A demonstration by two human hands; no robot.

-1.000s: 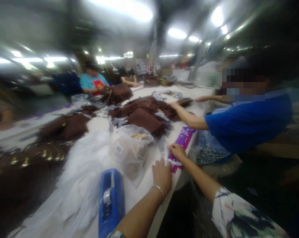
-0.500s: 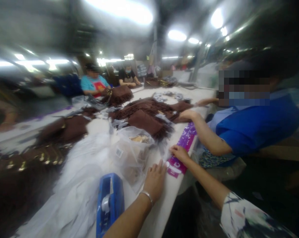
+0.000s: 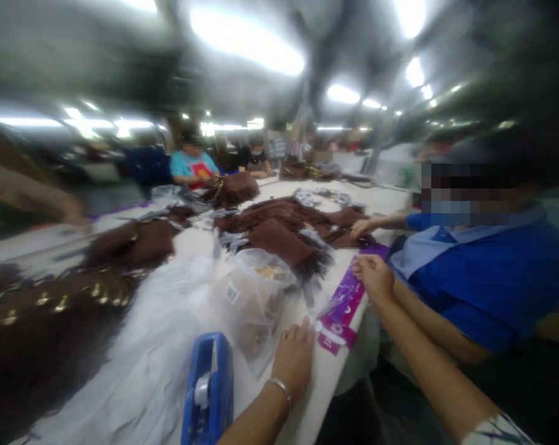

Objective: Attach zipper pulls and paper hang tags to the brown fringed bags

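Note:
My left hand (image 3: 296,353), with a silver bangle on the wrist, lies on the white table edge. Its fingers are laid flat and reach to the near end of a purple printed strip (image 3: 352,301). Above the strip's far part, my right hand (image 3: 376,276) is closed in a pinch. What it pinches is too small and blurred to make out; whitish, shiny streaks cross the strip below it. Left of my left hand sits a clear plastic bag (image 3: 249,303) with a barcode label and tan contents. A blue tape dispenser (image 3: 208,386) stands nearer me.
Brown fringed bags (image 3: 283,241) are piled mid-table, with more bags with gold clasps (image 3: 61,327) at left. White translucent sheets (image 3: 135,346) cover the near left. A co-worker in blue (image 3: 487,278) sits close at right, one hand on the pile. Other people work farther back.
My right hand has moved away from my left, forward and right along the purple strip. My left hand stays on the table edge. The co-worker's near arm has drawn back from the pile.

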